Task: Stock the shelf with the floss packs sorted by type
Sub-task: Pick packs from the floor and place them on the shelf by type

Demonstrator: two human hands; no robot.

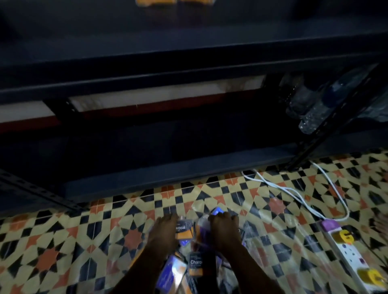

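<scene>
Several floss packs lie in a pile on the patterned floor between my arms: an orange-and-dark "Charcoal" pack (183,228), a second Charcoal pack (195,264) nearer me, and a blue-purple pack (171,275). My left hand (165,229) rests on the left side of the pile, fingers pointing forward over the packs. My right hand (224,227) lies on the right side, over a blue-purple pack (217,210) and clear wrapping; its fingers curl down, and any grip is hidden. The dark metal shelf (189,60) stands in front of me.
A white power strip (348,249) with yellow plugs and a purple end lies on the floor at the right, its white cable (294,191) looping toward the shelf. Clear plastic bottles (310,105) sit at the shelf's right end. Orange items (174,2) show on an upper level.
</scene>
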